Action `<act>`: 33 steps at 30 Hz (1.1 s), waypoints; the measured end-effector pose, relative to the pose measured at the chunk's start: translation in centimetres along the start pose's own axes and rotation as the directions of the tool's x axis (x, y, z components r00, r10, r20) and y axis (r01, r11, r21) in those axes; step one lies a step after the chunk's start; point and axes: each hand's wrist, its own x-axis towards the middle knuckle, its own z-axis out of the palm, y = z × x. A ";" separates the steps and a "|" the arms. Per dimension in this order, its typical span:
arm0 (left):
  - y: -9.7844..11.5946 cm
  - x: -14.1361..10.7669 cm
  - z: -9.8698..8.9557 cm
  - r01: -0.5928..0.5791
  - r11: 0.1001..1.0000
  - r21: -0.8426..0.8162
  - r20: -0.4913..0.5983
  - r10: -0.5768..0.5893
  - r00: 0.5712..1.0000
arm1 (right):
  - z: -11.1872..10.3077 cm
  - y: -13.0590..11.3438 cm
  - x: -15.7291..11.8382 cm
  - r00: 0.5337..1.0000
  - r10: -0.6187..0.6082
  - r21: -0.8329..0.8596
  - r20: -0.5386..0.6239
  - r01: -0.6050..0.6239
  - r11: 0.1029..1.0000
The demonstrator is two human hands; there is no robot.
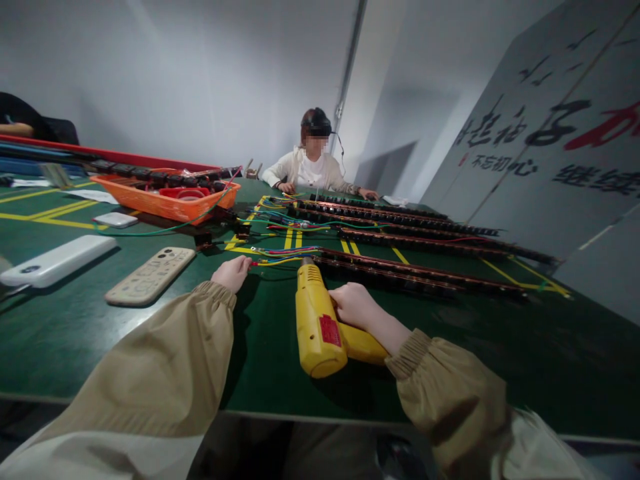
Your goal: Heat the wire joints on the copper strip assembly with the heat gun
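My right hand (356,305) is closed around the handle of a yellow heat gun (320,320) with a red label. Its metal nozzle points away from me, at the coloured wires near the end of the nearest black and copper rail assembly (410,270). Off to the left, my left hand (232,273) pinches the end of the wires (277,261), where a red tip shows by the fingertips. The wires, yellow, blue, red and green, run from there to the rail. The nozzle's exact distance from the wires cannot be judged.
More rail assemblies (400,223) lie farther back on the green table (265,360). At the left are an orange basket (170,208) with parts, a phone (150,277), a white power bank (63,260) and a small white box (115,220). Across the table sits a co-worker (313,167).
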 end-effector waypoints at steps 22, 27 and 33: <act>-0.6 0.3 0.2 -0.074 0.997 0.029 0.012 0.074 0.997 | 0.3 1.3 -1.3 0.998 0.053 0.015 -0.018 -0.053 0.998; -0.6 0.2 0.2 -0.076 0.997 0.024 0.003 0.076 0.997 | 0.4 1.3 -1.2 0.999 0.037 0.005 -0.031 -0.037 0.999; -0.8 0.4 0.3 -0.070 0.997 0.018 -0.006 0.071 0.997 | 0.4 1.2 -1.0 0.999 0.031 -0.005 -0.018 -0.031 1.000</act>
